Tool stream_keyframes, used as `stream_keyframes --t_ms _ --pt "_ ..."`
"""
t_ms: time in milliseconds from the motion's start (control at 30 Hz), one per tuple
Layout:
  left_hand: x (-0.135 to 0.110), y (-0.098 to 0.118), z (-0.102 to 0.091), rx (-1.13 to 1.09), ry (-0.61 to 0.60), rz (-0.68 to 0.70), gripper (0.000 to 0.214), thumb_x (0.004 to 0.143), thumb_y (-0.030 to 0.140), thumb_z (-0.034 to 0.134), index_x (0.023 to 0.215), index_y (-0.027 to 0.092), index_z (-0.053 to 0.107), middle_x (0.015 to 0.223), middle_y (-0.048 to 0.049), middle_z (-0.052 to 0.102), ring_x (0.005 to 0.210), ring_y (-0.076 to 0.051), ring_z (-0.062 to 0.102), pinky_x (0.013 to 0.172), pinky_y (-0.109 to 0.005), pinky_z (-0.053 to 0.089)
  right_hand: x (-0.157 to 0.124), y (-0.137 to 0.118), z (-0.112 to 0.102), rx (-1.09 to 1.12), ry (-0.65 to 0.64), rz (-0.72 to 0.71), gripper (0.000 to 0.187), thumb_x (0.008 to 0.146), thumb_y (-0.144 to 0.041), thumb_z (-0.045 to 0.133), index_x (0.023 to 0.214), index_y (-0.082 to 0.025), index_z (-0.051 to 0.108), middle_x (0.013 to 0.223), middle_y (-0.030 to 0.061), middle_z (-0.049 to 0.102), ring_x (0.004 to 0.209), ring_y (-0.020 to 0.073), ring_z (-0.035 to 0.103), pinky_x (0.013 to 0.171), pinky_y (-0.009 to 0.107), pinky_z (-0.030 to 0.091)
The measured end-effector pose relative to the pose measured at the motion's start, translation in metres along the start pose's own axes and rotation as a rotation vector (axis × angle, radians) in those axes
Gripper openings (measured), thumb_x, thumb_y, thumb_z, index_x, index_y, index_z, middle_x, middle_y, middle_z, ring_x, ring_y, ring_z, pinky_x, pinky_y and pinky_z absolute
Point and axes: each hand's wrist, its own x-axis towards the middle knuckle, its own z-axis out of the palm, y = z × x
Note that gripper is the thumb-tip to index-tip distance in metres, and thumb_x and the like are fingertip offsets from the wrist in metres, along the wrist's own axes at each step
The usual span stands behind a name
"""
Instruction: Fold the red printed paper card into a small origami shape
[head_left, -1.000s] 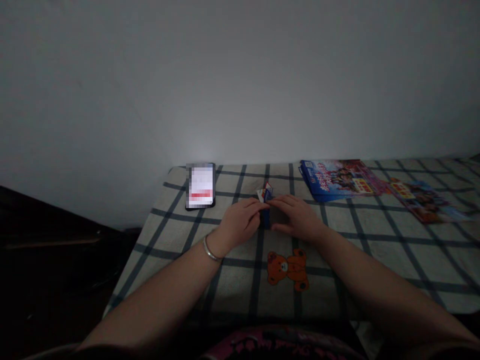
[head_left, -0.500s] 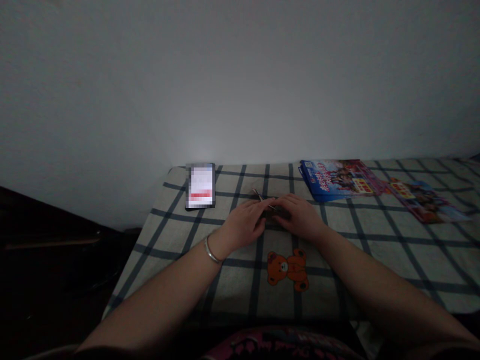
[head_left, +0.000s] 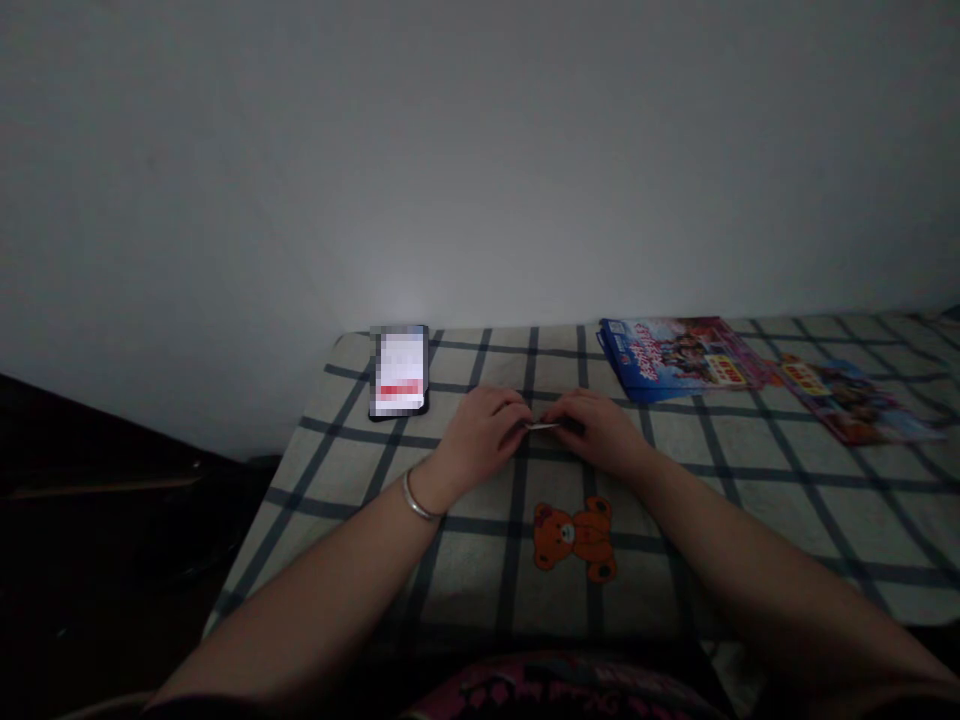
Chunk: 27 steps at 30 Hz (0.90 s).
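My left hand [head_left: 484, 435] and my right hand [head_left: 596, 430] meet over the checked cloth [head_left: 675, 500], fingers curled. Between their fingertips they pinch a small flat thing [head_left: 543, 426], thin and pale along its edge, held level just above the cloth. It looks like a small card or packet, but the room is too dim to name it. A silver bangle [head_left: 416, 497] circles my left wrist.
A lit phone [head_left: 400, 370] lies at the cloth's far left corner. Two colourful booklets [head_left: 679, 358] [head_left: 851, 400] lie at the far right. An orange bear print [head_left: 575, 538] marks the cloth near me. The cloth's left edge drops into darkness.
A second ago the small thing stood upright between my fingers, showing blue, red and white. It has since been turned flat and lowered, and both hands have drawn closer around it.
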Motion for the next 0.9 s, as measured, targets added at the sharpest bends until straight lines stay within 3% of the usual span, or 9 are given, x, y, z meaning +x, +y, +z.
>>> stream_keyframes --t_ms 300,600,767,900 --pt "-0.0012 0.0018 0.0026 -0.026 -0.083 0.114 0.016 0.093 0.013 0.048 0.101 0.018 0.061 0.103 -0.0049 0.065 0.094 -0.019 0.06 0.083 -0.033 0.052 -0.0005 0.0004 0.0009 0.001 -0.02 -0.014 0.021 0.08 -0.009 0.061 0.094 -0.022 0.068 0.088 0.0034 0.071 0.088 0.0201 0.064 0.081 0.034 0.048" --pt "-0.0028 -0.0026 0.0021 0.115 -0.037 0.03 0.028 0.092 0.007 0.042 0.108 0.017 0.063 0.106 -0.0075 0.066 0.095 -0.02 0.062 0.078 -0.033 0.053 -0.0026 -0.0027 0.0004 0.027 0.039 0.074 0.015 0.083 -0.016 0.061 0.097 -0.023 0.062 0.093 0.0033 0.07 0.083 0.0186 0.066 0.075 0.032 0.05" --pt "-0.0028 -0.0046 0.0023 0.15 -0.042 0.029 0.026 0.092 0.008 0.045 0.106 0.018 0.064 0.105 -0.0064 0.066 0.092 -0.02 0.062 0.074 -0.032 0.052 -0.0038 -0.0017 -0.0002 -0.017 0.042 0.004 0.008 0.085 -0.015 0.059 0.087 -0.023 0.059 0.101 0.0045 0.07 0.09 0.0197 0.066 0.079 0.033 0.051" --pt "-0.0023 -0.0042 0.0008 0.17 -0.071 0.043 0.022 0.092 0.011 0.048 0.104 0.018 0.065 0.106 -0.0059 0.065 0.093 -0.02 0.062 0.074 -0.033 0.052 -0.0043 -0.0019 -0.0007 -0.063 0.057 -0.028 0.008 0.086 -0.016 0.059 0.089 -0.023 0.059 0.104 0.005 0.07 0.093 0.0201 0.066 0.08 0.033 0.051"
